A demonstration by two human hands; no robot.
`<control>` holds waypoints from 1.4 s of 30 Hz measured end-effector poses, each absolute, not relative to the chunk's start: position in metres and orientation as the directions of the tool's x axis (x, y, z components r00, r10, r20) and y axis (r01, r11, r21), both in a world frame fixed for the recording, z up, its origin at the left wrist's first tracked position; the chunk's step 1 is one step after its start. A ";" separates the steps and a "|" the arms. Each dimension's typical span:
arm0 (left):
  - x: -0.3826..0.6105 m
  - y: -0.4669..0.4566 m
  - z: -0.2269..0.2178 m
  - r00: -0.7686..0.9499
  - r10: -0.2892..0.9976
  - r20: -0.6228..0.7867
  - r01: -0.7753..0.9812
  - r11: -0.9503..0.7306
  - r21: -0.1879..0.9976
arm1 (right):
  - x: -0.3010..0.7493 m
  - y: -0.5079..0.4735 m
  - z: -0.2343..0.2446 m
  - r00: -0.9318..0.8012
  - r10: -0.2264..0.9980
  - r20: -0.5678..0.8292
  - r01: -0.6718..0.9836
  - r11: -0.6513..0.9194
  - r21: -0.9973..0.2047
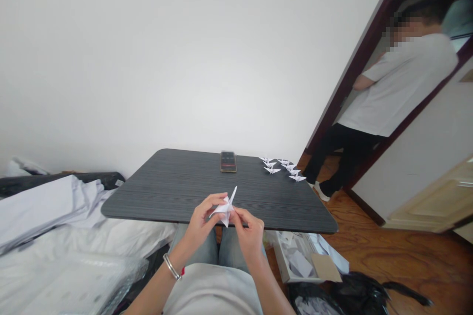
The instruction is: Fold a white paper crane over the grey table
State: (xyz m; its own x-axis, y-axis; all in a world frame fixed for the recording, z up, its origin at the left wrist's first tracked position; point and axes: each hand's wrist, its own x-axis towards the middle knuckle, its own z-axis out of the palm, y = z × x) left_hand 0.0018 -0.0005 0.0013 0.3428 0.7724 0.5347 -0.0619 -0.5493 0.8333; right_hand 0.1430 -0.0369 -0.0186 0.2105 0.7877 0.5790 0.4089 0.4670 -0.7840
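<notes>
My left hand (201,221) and my right hand (251,234) hold a white folded paper crane (223,209) between them, just over the near edge of a dark grey wood-grain table (166,192). Its thin pointed neck sticks up and away from me. My left fingers wrap its side, and my right fingertips pinch its lower right. Several finished white paper cranes (283,168) stand at the far right of the table. A smartphone (228,161) lies at the far edge. A silver bangle (172,267) circles my left wrist.
Below the table's right corner, an open cardboard box (295,256) holds paper. Black plastic bags (354,295) lie beside it on the wooden floor (406,251). White plastic-wrapped bedding (55,236) lies left. A person (399,88) stands in a doorway at right.
</notes>
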 end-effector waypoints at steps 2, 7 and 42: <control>0.000 -0.002 0.003 0.346 0.759 0.551 -0.039 -0.575 0.817 | 0.144 -0.037 -0.019 0.235 0.779 0.581 0.411 0.462 -0.786; -0.005 -0.006 0.004 0.256 0.665 0.702 0.193 -0.746 0.637 | 0.145 -0.036 -0.017 0.269 0.774 0.573 0.403 0.450 -0.797; 0.000 -0.013 0.007 0.197 0.728 0.657 0.309 -0.682 0.663 | 0.142 -0.035 -0.021 0.340 0.732 0.590 0.453 0.422 -0.785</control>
